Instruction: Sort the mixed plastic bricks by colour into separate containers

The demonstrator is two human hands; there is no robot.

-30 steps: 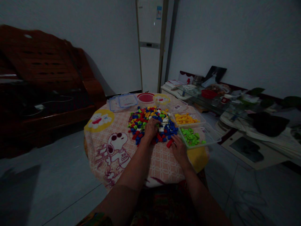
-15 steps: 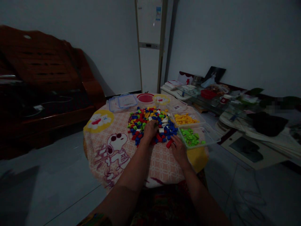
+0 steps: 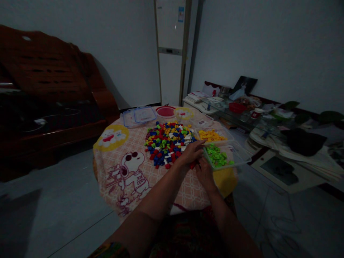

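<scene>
Colourful brick pile [image 3: 161, 144] at left; left hand [image 3: 190, 153] and right hand [image 3: 205, 172] close together off its near right edge.
The left hand's fingers are half bent over the right's fingertips; whether they hold anything cannot be told. A red piece [image 3: 192, 165] shows beneath; the right hand's curled grip is hidden. Farther right, yellow bricks [image 3: 211, 135] and green bricks [image 3: 217, 156] lie in clear trays [image 3: 240, 154].

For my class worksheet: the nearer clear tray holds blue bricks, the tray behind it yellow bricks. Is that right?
Blue is wrong: in the head view, the nearer clear tray holds green bricks, and the tray behind it holds yellow bricks.
</scene>
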